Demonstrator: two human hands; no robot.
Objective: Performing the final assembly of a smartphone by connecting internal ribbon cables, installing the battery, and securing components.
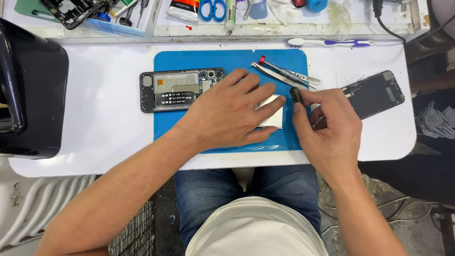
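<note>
1. Two hands are yours: your left hand (226, 111) lies flat, your right hand (332, 128) pinches a tool.
2. One white rectangular flat part (272, 114) lies under your left hand's fingers.
3. One small black tool (296, 95) sits in your right hand's fingertips.
4. One opened black phone body with bare circuitry (177, 89) lies just beyond your left hand.
5. One detached dark phone screen (377, 93) lies just right of your right hand.
6. One blue rubber work mat (199, 59) lies beneath both hands.
7. One pair of steel tweezers (279, 77) and one red-capped metal screwdriver (284, 71) lie beyond your right hand.
8. One white-and-purple toothbrush (332, 43) and one pair of blue-handled scissors (212, 9) lie farther out.
</note>
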